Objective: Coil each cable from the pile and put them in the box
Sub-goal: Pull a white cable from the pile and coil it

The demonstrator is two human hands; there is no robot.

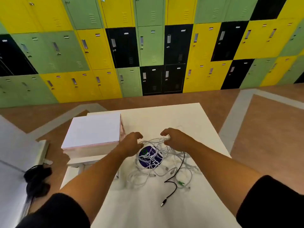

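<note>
Starting nearest: black cable (pixel 178 168) trails off the pile (pixel 164 163) on table (pixel 189 116), plug end free, so prob. easiest pickup. Strands look light, floppy, snag-prone. Right hand (pixel 174 139) pinches white strand (pixel 166 137); left hand (pixel 131 142) curled over pile, can't tell if gripping. Box (pixel 93 129) far-left, lid on.

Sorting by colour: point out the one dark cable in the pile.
The black cable, trailing plug-first toward the near edge; the white cables lie tangled.
</note>
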